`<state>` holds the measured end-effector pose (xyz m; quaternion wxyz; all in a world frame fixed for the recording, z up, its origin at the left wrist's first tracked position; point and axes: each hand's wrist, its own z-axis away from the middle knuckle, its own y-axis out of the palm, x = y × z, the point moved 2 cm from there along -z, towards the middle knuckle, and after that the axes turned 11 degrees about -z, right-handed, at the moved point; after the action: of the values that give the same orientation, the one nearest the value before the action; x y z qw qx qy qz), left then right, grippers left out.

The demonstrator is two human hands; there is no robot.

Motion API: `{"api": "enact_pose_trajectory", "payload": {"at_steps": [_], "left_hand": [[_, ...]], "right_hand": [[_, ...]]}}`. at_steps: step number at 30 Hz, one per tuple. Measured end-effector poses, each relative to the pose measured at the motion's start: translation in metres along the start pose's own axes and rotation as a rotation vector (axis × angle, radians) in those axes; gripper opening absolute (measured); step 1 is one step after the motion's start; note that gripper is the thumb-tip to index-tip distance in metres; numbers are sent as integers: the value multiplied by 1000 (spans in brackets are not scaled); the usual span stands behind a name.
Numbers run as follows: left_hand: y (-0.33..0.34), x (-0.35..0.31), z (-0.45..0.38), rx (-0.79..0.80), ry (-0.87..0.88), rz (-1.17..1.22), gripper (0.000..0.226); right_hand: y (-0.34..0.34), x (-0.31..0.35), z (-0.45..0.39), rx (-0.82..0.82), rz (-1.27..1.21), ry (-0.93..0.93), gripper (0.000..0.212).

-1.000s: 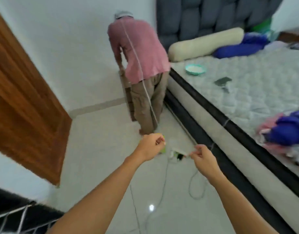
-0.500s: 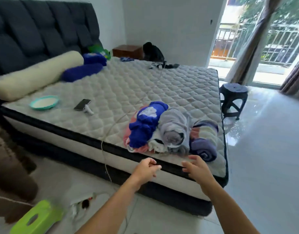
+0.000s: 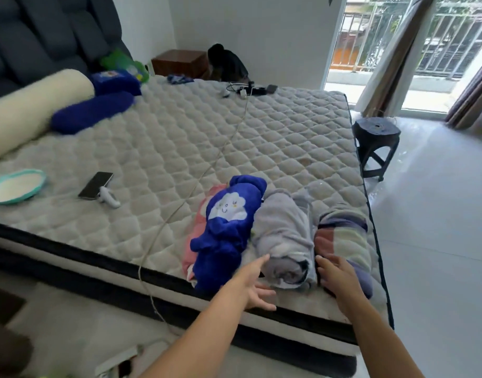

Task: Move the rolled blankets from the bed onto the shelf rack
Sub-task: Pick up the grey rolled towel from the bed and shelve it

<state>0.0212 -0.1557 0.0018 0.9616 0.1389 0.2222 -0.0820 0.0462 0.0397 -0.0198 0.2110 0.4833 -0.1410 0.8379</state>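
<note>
Several rolled blankets lie side by side at the near corner of the bed (image 3: 234,143): a blue one with a cloud face (image 3: 229,230) over a pink one (image 3: 197,230), a grey one (image 3: 283,236) in the middle, and a striped one (image 3: 343,238) on the right. My left hand (image 3: 253,285) is open with fingers spread, at the grey roll's near left end. My right hand (image 3: 335,274) is open at the gap between the grey and striped rolls, fingertips touching them. Neither hand holds anything. No shelf rack is in view.
A white cable (image 3: 185,197) runs across the mattress and down to a power strip (image 3: 117,361) on the floor. A phone (image 3: 96,185), a teal plate (image 3: 15,186), a cream bolster (image 3: 30,110) and blue pillows (image 3: 92,111) lie on the bed. A dark stool (image 3: 376,145) stands at the bed's right.
The view swung from the floor and another person to the bed, then closer. Both hands let go of the cable and reached forward, opening at the near ends of the rolls.
</note>
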Motion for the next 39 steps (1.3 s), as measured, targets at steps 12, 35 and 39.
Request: {"api": "enact_pose_trajectory", "payload": {"at_steps": [12, 35, 39], "left_hand": [[8, -50, -77, -92, -193, 180, 96], [0, -44, 24, -326, 155, -93, 45], [-39, -4, 87, -465, 299, -32, 54]], "right_hand": [[66, 76, -166, 232, 219, 203, 91], [83, 108, -92, 467, 122, 124, 56], [129, 117, -12, 602, 83, -9, 38]]}}
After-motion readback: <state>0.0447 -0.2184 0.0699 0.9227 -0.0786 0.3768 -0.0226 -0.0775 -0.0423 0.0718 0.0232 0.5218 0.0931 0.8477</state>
